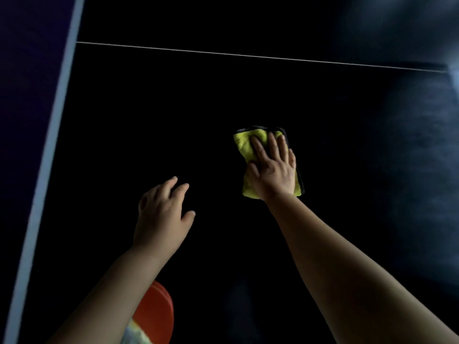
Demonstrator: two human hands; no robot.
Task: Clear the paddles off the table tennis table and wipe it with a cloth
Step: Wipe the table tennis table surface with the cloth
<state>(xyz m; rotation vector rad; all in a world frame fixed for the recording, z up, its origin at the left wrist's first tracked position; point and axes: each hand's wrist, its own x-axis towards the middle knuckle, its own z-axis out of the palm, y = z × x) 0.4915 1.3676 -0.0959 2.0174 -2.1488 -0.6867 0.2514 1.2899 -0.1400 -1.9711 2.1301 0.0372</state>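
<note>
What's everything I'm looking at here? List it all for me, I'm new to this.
table: one, very dark, with a white edge stripe and a thin white line across it, fills most of the view
cloth: one, yellow with dark trim, on the table right of centre
orange-red round thing: one, bottom edge, partly hidden by the left forearm; unclear what it is
floor: dark purple, far left beyond the table
left hand: one, fingers relaxed, holds nothing, left of the cloth
right hand: one, flat, presses on the cloth

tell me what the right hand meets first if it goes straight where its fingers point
Nothing solid that I can see: the right hand and cloth would slide over dark table, first crossing the thin white line.
</note>
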